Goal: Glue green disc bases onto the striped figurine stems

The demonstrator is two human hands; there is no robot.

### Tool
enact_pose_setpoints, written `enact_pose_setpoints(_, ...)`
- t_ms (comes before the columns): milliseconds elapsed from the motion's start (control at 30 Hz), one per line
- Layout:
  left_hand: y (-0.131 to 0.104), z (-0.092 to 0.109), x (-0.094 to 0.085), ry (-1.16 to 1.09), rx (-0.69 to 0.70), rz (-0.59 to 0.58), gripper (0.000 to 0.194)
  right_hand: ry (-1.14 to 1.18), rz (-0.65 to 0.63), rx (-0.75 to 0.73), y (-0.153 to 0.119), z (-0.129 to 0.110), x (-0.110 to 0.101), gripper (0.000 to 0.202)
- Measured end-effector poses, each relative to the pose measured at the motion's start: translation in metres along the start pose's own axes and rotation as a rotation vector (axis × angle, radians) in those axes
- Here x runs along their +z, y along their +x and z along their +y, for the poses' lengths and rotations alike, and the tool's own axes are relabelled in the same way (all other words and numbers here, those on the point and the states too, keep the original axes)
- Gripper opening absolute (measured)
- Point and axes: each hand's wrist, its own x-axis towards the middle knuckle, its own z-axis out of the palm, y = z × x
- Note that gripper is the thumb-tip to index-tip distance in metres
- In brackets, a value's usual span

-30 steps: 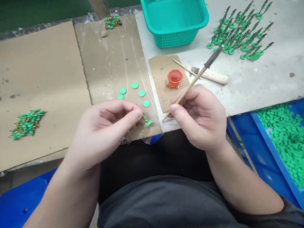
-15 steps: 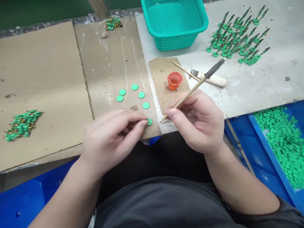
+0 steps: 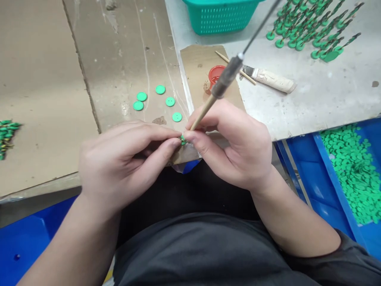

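Near the table's front edge, my left hand (image 3: 127, 159) pinches a small green piece (image 3: 183, 140) between thumb and forefinger. My right hand (image 3: 232, 143) is closed on a wooden stick (image 3: 204, 111) with a dark wrapped end and a thin needle pointing up and away. The stick's lower end is hidden by my right fingertips, right beside the green piece. Beyond my left hand lie several green discs (image 3: 170, 101), some with two small holes. A red cup (image 3: 216, 73) stands behind the stick, partly covered by it.
A teal basket (image 3: 224, 18) stands at the back. A knife with a wrapped handle (image 3: 274, 80) and a pointed stick (image 3: 222, 56) lie on the right. Green-based upright pieces (image 3: 300, 41) crowd the back right. A blue bin (image 3: 327, 169) of green discs is at the right; small green pieces (image 3: 6, 133) lie far left.
The view has shifted, so the table items appear higher. My right hand has moved left to my left fingertips, and the stick now stands steeper, its needle in view.
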Motion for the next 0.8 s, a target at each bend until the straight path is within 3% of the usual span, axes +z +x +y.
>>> enact_pose_setpoints(533, 0.000, -0.002, 0.000, -0.003, 0.011, 0.020, 0.007, -0.141, -0.057, -0.018, 0.004, -0.006, 0.003, 0.012)
enact_pose_setpoints(800, 0.001, 0.000, -0.003, -0.010, -0.023, -0.006, 0.008, -0.065, -0.024, -0.038, 0.006, -0.001, 0.010, 0.013)
